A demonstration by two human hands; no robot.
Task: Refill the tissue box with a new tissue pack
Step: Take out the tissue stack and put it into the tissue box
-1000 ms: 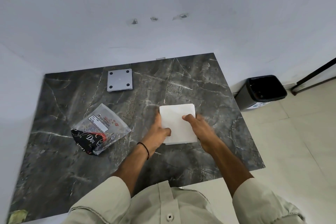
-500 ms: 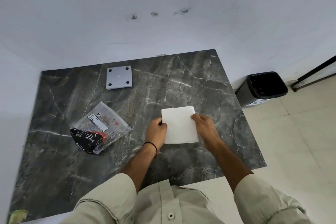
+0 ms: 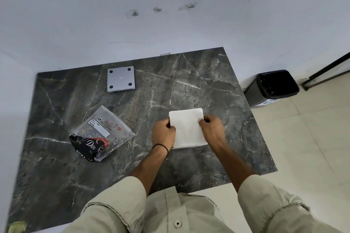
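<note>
Both hands have shifted from the top face of the white square stack of tissues (image 3: 186, 127) to its side edges since a second ago, while the stack itself has stayed on the right half of the dark grey marble-patterned tabletop (image 3: 189, 85). Left hand (image 3: 163, 134), with a thin black band at the wrist, is curled closed against the stack's left edge, thumb on top. Right hand (image 3: 213, 130) is likewise closed on the right edge, fingers folded over it. Stack lies flat, gripped between the two hands. Emptied clear plastic tissue wrapper with black and red print (image 3: 101, 135) lies crumpled well to the left of the stack, apart from both hands. Grey square metal tissue box, four dark feet facing up (image 3: 121, 79), sits near the table's far edge, beyond the wrapper. Black rectangular waste bin (image 3: 272, 87) stands on the pale tiled floor, just beside the table's right edge.
</note>
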